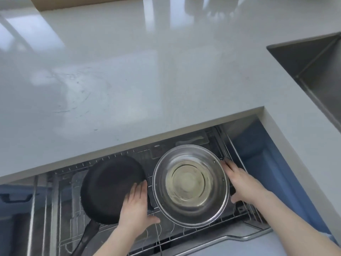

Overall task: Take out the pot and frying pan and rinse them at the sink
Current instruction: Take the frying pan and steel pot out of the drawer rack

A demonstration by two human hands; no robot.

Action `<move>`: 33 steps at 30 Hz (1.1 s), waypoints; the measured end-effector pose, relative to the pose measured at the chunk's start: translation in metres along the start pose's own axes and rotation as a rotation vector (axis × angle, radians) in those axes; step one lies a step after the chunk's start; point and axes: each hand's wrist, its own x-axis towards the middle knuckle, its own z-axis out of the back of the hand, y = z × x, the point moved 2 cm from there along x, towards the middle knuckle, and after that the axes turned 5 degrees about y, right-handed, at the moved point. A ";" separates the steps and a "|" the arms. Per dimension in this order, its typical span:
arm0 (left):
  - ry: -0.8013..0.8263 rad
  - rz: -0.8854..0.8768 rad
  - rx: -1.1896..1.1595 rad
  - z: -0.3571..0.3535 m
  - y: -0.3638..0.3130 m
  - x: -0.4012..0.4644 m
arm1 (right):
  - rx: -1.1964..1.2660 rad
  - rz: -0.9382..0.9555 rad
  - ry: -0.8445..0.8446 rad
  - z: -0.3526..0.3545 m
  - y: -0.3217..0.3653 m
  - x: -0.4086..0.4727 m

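A pulled-out drawer with a wire rack (pixel 186 234) lies below the countertop. In it, on the left, rests a black frying pan (pixel 108 185), its handle (pixel 85 237) pointing toward me. Right of it stands a shiny steel pot (pixel 190 185), open side up and empty inside. My left hand (pixel 136 206) lies against the pot's left side, over the pan's right edge, fingers straight and thumb under the pot's rim. My right hand (pixel 241 183) rests against the pot's right side, fingers stretched along the rim. Neither hand is closed around anything.
A glossy pale countertop (pixel 129 80) overhangs the back of the drawer. A steel sink (pixel 313 67) is set into the countertop at the upper right. A cardboard edge (pixel 83 1) shows at the top left. Blue cabinet walls flank the drawer.
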 end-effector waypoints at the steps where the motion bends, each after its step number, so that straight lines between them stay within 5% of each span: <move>1: 0.003 -0.003 -0.016 -0.003 0.000 0.003 | -0.003 -0.002 0.021 0.000 -0.002 0.005; 13: 0.052 -0.015 -0.050 -0.016 -0.011 0.028 | -0.054 -0.121 0.115 0.004 -0.002 0.048; 17: -0.035 -0.053 -0.056 -0.018 -0.003 0.033 | 0.034 -0.061 0.118 -0.002 -0.003 0.045; 25: 0.177 -0.156 -0.228 0.010 0.023 0.029 | 0.256 0.122 0.145 0.002 -0.008 0.021; 33: 0.135 -0.319 -0.242 0.072 0.027 -0.008 | 0.382 0.202 0.201 0.041 -0.003 -0.027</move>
